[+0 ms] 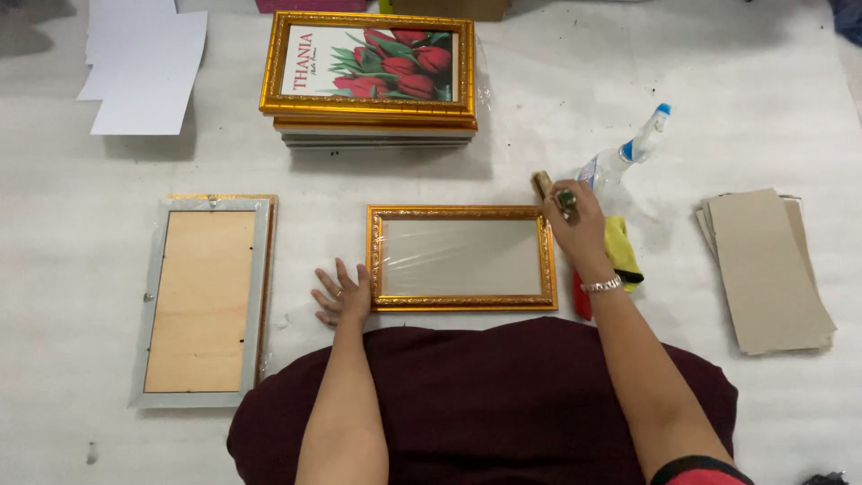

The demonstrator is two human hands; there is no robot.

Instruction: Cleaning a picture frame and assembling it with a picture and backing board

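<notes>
We note a white padded work surface [557,135] spread across the whole view, with the person's dark maroon lap at the bottom edge. Largest on it is a frame lying face down [202,301] at the left, pale wooden backing up inside a silver border. At top centre sits a stack of gold frames [368,76], the top one showing red tulips. Directly before the person lies the gold frame [461,258], flat, landscape, clear film over its blank pale-grey centre. Top left we see loose white sheets [144,63]; at the right, well apart, a pile of grey-brown backing boards [768,269]. A clear spray bottle [624,157] with a blue-tipped nozzle lies tilted just above the frame's upper right corner, and a yellow cloth [621,247] with a bit of red under it sits just beside the frame's right edge. The left hand [341,295] rests flat, fingers spread, holding nothing, touching the frame's lower left corner. The right hand [575,220], bracelet at the wrist, is closed around a small brush-like tool [544,186] over the upper right corner.
</notes>
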